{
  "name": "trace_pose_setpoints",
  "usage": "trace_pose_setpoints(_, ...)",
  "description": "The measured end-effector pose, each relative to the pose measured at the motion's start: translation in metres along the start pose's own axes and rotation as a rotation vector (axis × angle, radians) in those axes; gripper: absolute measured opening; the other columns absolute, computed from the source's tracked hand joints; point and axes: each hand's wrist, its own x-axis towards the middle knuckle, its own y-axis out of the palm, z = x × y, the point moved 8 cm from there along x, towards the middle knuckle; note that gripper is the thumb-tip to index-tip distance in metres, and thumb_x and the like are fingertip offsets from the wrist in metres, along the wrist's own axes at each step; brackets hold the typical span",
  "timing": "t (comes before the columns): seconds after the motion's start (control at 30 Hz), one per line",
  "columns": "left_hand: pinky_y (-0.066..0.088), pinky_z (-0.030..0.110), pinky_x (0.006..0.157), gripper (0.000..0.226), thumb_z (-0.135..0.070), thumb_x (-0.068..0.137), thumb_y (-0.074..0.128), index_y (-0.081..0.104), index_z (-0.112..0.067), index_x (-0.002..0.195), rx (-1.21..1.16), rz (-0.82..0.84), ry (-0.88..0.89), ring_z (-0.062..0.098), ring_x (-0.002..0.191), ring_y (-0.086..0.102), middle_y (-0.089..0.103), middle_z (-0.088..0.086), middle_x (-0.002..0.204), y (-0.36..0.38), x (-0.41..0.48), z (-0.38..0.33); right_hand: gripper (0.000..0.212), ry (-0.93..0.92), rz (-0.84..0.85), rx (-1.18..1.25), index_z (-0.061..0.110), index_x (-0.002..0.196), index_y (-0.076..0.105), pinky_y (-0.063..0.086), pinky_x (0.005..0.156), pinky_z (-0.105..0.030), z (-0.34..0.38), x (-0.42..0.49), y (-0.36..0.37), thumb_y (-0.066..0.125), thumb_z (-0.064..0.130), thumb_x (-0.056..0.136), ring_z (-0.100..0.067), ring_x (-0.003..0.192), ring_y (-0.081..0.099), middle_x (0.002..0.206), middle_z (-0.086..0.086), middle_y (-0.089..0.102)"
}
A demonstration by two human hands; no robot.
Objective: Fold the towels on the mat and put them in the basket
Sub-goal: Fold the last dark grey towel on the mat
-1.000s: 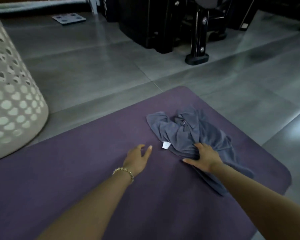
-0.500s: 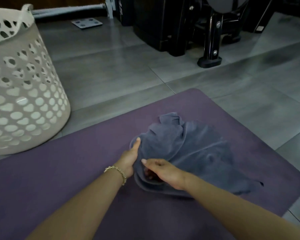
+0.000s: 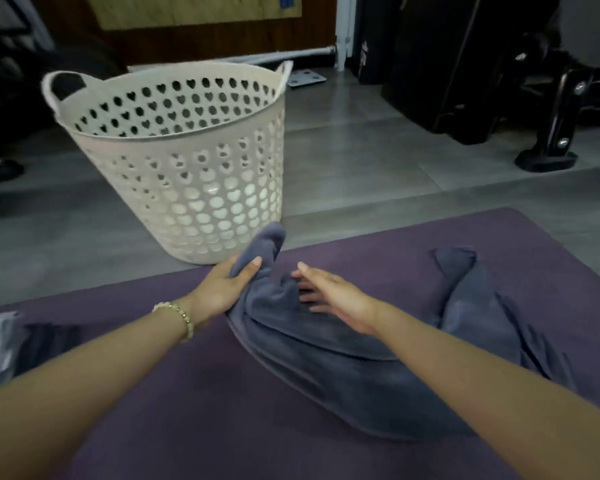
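Observation:
A grey-blue towel (image 3: 343,368) lies crumpled across the purple mat (image 3: 194,410). My left hand (image 3: 222,289) grips the towel's left corner, which sticks up above the thumb. My right hand (image 3: 340,296) is beside it with fingers spread, resting on the towel's fold and holding nothing. A cream plastic basket (image 3: 194,188) with heart-shaped holes stands upright on the floor just beyond the mat's far edge, straight behind my left hand. Nothing shows inside it from here.
Grey tiled floor surrounds the mat. Black gym equipment with a footed post (image 3: 547,157) stands at the back right. A flat scale (image 3: 305,78) lies behind the basket. Some pale and dark fabric (image 3: 11,344) sits at the mat's left edge.
The view has swung left and up, bringing the whole basket into sight. My left hand has closed on the towel's corner and lifted it; my right hand has let go and opened.

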Motion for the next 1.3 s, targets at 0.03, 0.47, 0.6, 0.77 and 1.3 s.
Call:
trace_pose_setpoints(0.03,0.05,0.024,0.089,0.036,-0.037,0.096,0.048,0.058,-0.016,0.123,-0.037,0.008,-0.019,0.013,0.105,0.062,0.067,-0.002,0.112,-0.014,-0.01,0.006,0.049,0.025,0.076,0.022,0.023,0.124,0.058,0.047,0.095,-0.028,0.003,0.007,0.028,0.043,0.057,0.093,-0.013,0.112,0.059,0.122,0.004,0.063)
trace_pose_setpoints(0.47,0.053,0.026,0.066,0.051,-0.049,0.099,0.027,0.06,-0.011,0.088,-0.256,0.011,-0.453,0.018,0.071,0.064,0.068,0.003,0.07,-0.065,-0.119,0.149,0.04,0.071,0.23,-0.154,-0.001,0.09,0.067,0.053,0.077,-0.019,-0.058,0.017,0.182,0.061,0.039,0.089,-0.012,0.082,0.065,0.084,-0.007,0.069)
trace_pose_setpoints(0.6,0.038,0.01,0.087,0.043,-0.039,0.094,0.051,0.04,-0.015,0.127,0.004,-0.24,-0.178,0.013,0.105,0.042,0.044,0.003,0.112,-0.096,-0.111,0.135,0.032,0.143,0.188,-0.021,0.009,0.103,0.071,0.053,0.074,-0.021,-0.052,0.02,0.168,0.057,0.036,0.093,-0.014,0.084,0.069,0.097,-0.009,0.073)
trace_pose_setpoints(0.77,0.017,0.035,0.114,0.073,-0.079,0.069,0.038,0.055,-0.034,0.124,0.442,-0.004,0.099,0.007,0.132,0.026,0.041,-0.012,0.139,-0.078,-0.097,0.119,0.042,0.229,0.186,-0.028,0.01,0.106,0.07,0.052,0.066,-0.022,-0.04,0.019,0.156,0.055,0.046,0.09,-0.013,0.076,0.069,0.088,-0.005,0.074)
trace_pose_setpoints(1.3,0.057,0.027,0.063,0.042,-0.045,0.089,0.057,0.065,-0.004,0.082,-0.761,0.049,-0.397,0.023,0.067,0.07,0.071,0.015,0.077,-0.086,-0.09,0.074,0.031,-0.168,0.125,-0.359,0.0,0.1,0.065,0.054,0.087,-0.035,-0.012,0.013,0.144,0.071,0.026,0.084,-0.012,0.083,0.064,0.093,-0.01,0.07)
